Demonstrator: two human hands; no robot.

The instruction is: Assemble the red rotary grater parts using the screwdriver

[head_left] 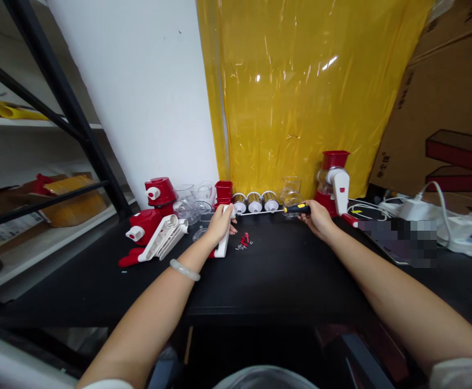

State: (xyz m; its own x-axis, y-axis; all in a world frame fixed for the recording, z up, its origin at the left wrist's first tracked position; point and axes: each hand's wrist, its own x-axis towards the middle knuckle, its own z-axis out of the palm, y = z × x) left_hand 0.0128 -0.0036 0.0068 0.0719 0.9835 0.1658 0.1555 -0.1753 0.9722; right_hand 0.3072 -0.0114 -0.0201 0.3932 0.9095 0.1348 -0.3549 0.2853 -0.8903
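My left hand (220, 224) is closed around a white crank handle (221, 246) with a red grip, partly hidden by the fingers. In my right hand (319, 219) is a black and yellow screwdriver (296, 208). Its long shaft (260, 212) points left, and the tip reaches the white end of the handle by my left hand; whether it sits in a screw I cannot tell. Small screws (241, 247) and red plastic pieces (245, 238) lie on the black table (276, 270) just right of my left hand. Several metal grater drums (254, 202) stand behind the shaft.
At left are red grater bodies (160, 192) and a stack of white crank handles (165, 237). Clear plastic hoppers (202, 195) stand behind my left hand. An assembled red and white grater (335, 183), a tablet (398, 240) and white cables (442, 200) are at right.
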